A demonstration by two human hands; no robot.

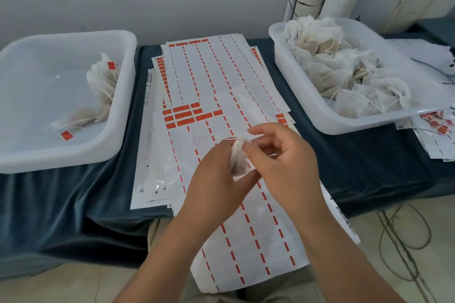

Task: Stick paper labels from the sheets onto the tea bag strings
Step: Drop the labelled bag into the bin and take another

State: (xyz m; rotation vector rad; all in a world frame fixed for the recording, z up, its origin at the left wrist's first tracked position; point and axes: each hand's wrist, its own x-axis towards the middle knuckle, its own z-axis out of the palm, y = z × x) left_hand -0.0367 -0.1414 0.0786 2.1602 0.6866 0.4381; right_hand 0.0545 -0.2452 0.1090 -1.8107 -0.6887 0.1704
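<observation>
Plastic left tub (37, 86) is stocked with orange-labelled bags (103, 81), right tub (290, 64) with unlabelled bags (344, 74). A pale crumpled tea bag (237, 158) is pinched by left grip (216, 174) and right grip (283, 155).

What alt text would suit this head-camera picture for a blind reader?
A person's left hand grips a tea bag while the right hand pinches its top, above mostly used label sheets. The left tub holds a few labelled bags; the right tub is piled with unlabelled ones.

Person wearing pale beige fabric trousers (157, 236)
They are showing below the bare left hand (216, 179) and right hand (283, 152).
</observation>
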